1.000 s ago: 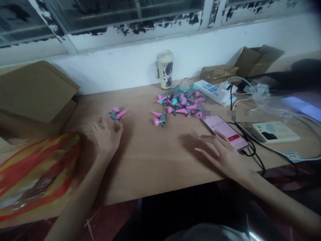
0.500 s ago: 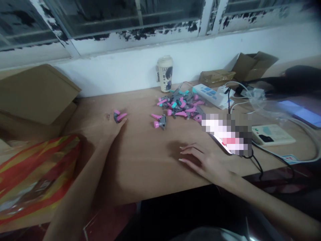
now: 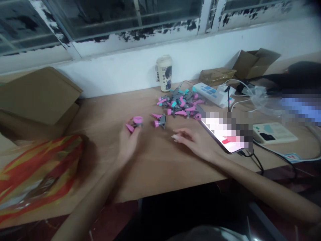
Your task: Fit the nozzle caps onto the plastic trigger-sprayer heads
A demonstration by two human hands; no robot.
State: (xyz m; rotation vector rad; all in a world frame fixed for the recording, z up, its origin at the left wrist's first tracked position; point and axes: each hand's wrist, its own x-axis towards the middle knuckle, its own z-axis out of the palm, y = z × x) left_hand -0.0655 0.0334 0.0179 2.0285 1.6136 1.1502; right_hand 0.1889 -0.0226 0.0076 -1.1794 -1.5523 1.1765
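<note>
My left hand (image 3: 129, 140) is closed round a small pink and grey spray nozzle (image 3: 135, 122), held just above the wooden table (image 3: 155, 160). A second pink and grey nozzle (image 3: 160, 121) lies on the table a little to its right. My right hand (image 3: 192, 140) hovers low over the table with its fingers stretched out towards that nozzle, holding nothing. Behind them lies a pile of several pink, teal and grey nozzles (image 3: 181, 103).
A phone (image 3: 223, 132) with a cable lies right of my right hand. A power strip (image 3: 213, 94), white device (image 3: 274, 133), plastic bag and cardboard boxes (image 3: 255, 59) crowd the right. A coffee cup (image 3: 164, 73) stands by the wall. A cardboard box (image 3: 37, 95) and striped bag (image 3: 37, 170) sit left.
My left hand picked up the lone nozzle from the left of the table and carried it right. My right hand left the phone and moved left towards the single nozzle.
</note>
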